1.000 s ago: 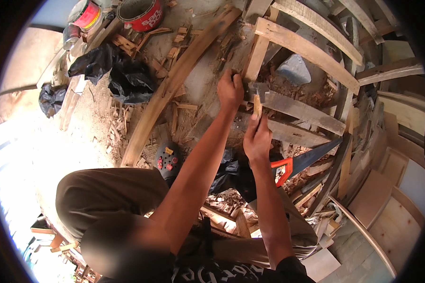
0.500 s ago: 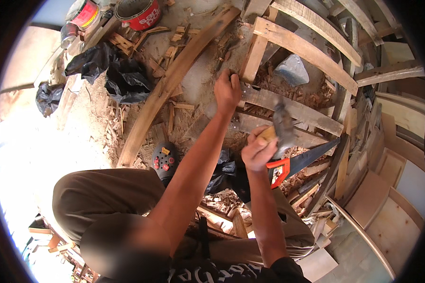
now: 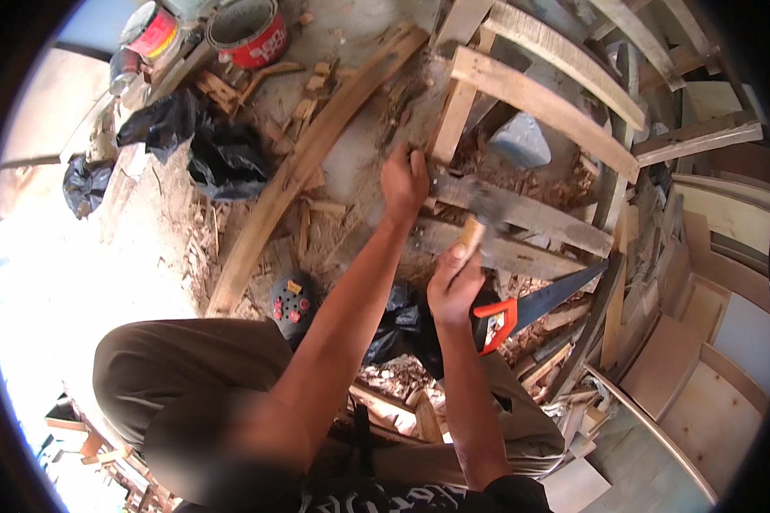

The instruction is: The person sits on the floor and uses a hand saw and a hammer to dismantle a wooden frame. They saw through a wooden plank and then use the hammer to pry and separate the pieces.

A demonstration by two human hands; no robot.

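Note:
My right hand (image 3: 455, 284) is closed around the light wooden handle of a hammer (image 3: 471, 232). The hammer's dark head is smeared by motion and overlaps a weathered plank (image 3: 547, 212) of the wooden frame. At that plank's left end, my left hand (image 3: 405, 181) is closed, its fingers curled close to the wood. What those fingers hold, if anything, is hidden. A second plank (image 3: 509, 250) runs just below the first. Beside my right wrist lies a handsaw (image 3: 543, 301) with an orange handle and dark blade.
A long curved board (image 3: 304, 167) lies left of my left hand. Beyond it are black plastic bags (image 3: 222, 158) and a red bucket (image 3: 261, 43). A grey stone (image 3: 522, 141) sits inside the frame. Wood scraps cover the ground; panels (image 3: 684, 359) lean at right.
The hammer has swung left and away from me, from the right of the planks to nearer my left hand. My left hand stays at the plank's end.

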